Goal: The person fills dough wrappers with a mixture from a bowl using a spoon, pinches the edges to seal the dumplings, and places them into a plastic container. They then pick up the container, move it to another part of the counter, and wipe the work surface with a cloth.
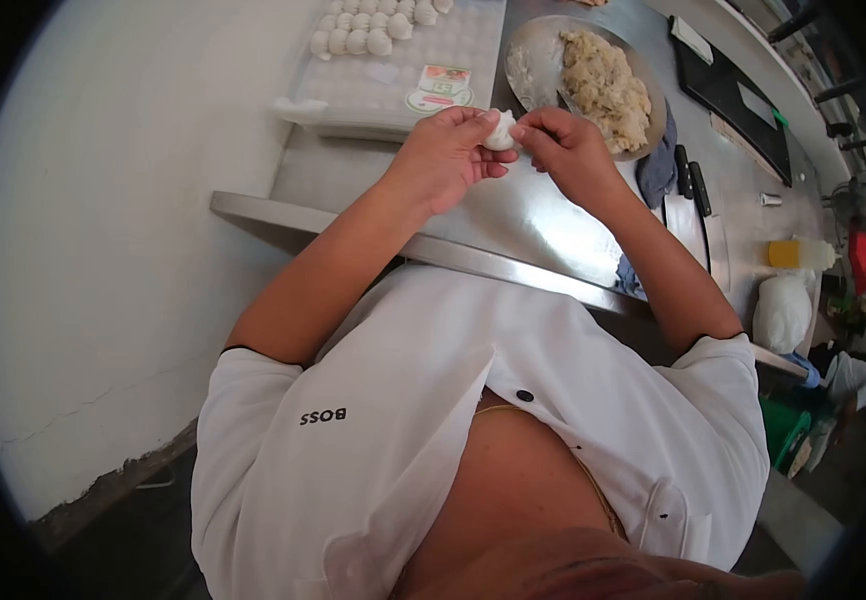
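A small white dumpling [500,133] is held up over the steel table, between both hands. My left hand [453,155] grips it from the left with thumb and fingers. At its right edge, my right hand [565,150] pinches the dough with thumb and forefinger. Just beyond my right hand lies a round metal tray [535,62] with a heap of pale filling [605,88] and a utensil partly in it. Behind my left hand, a plastic tray [353,102] bears rows of white dumplings [358,40] at its far end and a printed label.
To the right on the steel table [553,225] are black-handled knives [699,188], a dark cloth [659,165], a black board [728,95], a yellow bottle [798,253] and a white bag [782,312]. A white wall [123,200] stands at the left.
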Action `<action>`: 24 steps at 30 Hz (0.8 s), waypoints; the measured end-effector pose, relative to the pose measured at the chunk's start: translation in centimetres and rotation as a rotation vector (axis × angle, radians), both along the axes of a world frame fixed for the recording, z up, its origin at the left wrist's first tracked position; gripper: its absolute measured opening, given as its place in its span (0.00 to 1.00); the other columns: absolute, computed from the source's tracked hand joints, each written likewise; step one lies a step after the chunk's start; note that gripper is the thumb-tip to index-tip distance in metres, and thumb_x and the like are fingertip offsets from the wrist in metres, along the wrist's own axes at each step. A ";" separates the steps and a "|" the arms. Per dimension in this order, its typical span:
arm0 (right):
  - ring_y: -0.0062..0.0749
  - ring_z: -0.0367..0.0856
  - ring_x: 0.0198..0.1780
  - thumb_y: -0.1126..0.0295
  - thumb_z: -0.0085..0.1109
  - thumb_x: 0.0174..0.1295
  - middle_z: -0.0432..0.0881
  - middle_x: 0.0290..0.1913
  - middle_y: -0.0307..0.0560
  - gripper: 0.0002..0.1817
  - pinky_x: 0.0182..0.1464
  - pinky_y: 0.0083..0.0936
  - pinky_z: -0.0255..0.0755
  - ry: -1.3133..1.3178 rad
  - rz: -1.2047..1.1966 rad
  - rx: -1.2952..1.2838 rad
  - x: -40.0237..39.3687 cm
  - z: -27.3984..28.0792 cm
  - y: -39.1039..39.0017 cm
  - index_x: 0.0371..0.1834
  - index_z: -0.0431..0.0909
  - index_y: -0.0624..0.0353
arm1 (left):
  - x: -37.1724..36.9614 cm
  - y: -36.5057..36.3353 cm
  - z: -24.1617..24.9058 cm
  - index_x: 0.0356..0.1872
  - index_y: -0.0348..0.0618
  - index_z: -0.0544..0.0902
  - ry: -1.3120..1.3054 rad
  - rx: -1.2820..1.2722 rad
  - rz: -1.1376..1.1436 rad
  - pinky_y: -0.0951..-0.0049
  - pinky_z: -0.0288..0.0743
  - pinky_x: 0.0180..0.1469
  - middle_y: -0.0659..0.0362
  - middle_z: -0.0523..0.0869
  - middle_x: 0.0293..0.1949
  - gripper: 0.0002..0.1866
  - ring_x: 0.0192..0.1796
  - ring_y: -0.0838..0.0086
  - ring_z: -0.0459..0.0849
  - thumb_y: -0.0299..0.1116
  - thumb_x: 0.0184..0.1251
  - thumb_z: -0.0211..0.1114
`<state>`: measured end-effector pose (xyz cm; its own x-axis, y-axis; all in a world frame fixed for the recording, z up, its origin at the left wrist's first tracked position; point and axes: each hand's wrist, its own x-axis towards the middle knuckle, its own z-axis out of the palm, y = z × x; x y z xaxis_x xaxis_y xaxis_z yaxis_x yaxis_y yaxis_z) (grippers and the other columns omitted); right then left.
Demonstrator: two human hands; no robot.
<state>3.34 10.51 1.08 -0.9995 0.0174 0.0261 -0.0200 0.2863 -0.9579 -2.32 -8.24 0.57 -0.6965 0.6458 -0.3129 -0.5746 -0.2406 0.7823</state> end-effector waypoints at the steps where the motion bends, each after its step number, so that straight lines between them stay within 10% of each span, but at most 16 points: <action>1: 0.21 0.78 0.30 0.63 0.62 0.67 0.81 0.30 0.41 0.12 0.34 0.23 0.73 0.046 -0.033 0.123 -0.5 0.2 -0.3 0.42 0.82 0.62 | -0.6 -0.2 0.0 0.49 0.36 0.78 0.008 -0.013 0.052 0.68 0.79 0.42 0.53 0.85 0.45 0.14 0.43 0.66 0.86 0.38 0.75 0.59; 6: 0.46 0.82 0.36 0.61 0.63 0.63 0.82 0.39 0.54 0.18 0.42 0.38 0.77 0.422 0.048 0.541 -3.9 2.2 -3.2 0.50 0.81 0.61 | -3.4 -1.8 1.5 0.49 0.35 0.78 0.063 0.020 0.176 0.65 0.82 0.44 0.52 0.84 0.46 0.15 0.42 0.63 0.86 0.39 0.76 0.59; 12: 0.28 0.80 0.32 0.63 0.64 0.63 0.82 0.34 0.46 0.19 0.38 0.26 0.75 0.252 0.014 0.382 -14.4 -0.8 -2.6 0.51 0.79 0.65 | -6.9 -5.1 3.3 0.54 0.31 0.76 0.155 -0.175 0.316 0.66 0.82 0.45 0.50 0.83 0.48 0.20 0.44 0.64 0.86 0.40 0.75 0.58; 13: 0.28 0.80 0.31 0.62 0.63 0.63 0.82 0.32 0.46 0.19 0.37 0.26 0.75 0.154 -0.035 0.352 -16.2 -0.9 -2.3 0.49 0.79 0.66 | -7.8 -5.7 3.2 0.54 0.31 0.77 0.304 -0.327 0.318 0.67 0.81 0.45 0.50 0.83 0.50 0.20 0.45 0.65 0.86 0.40 0.74 0.59; 15: 0.65 0.83 0.41 0.63 0.55 0.59 0.83 0.36 0.70 0.16 0.44 0.50 0.75 0.296 -0.161 0.541 -19.1 -0.9 -1.8 0.30 0.83 0.68 | -9.1 -6.4 3.7 0.54 0.31 0.77 0.451 -0.477 0.313 0.69 0.81 0.45 0.50 0.83 0.51 0.21 0.46 0.66 0.86 0.41 0.73 0.59; 24: 0.60 0.85 0.43 0.66 0.55 0.58 0.85 0.36 0.66 0.15 0.46 0.45 0.78 0.218 -0.180 1.076 -32.0 -6.8 0.4 0.30 0.85 0.68 | -11.4 -11.3 3.2 0.48 0.34 0.82 1.467 -1.368 0.129 0.54 0.72 0.57 0.50 0.84 0.50 0.19 0.55 0.55 0.79 0.42 0.67 0.64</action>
<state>-28.64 10.94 -5.69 -0.9568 0.0248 0.2896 -0.0320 0.9813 -0.1898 -13.75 -19.55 3.81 -0.8457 0.4546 0.2795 0.5173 0.8272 0.2197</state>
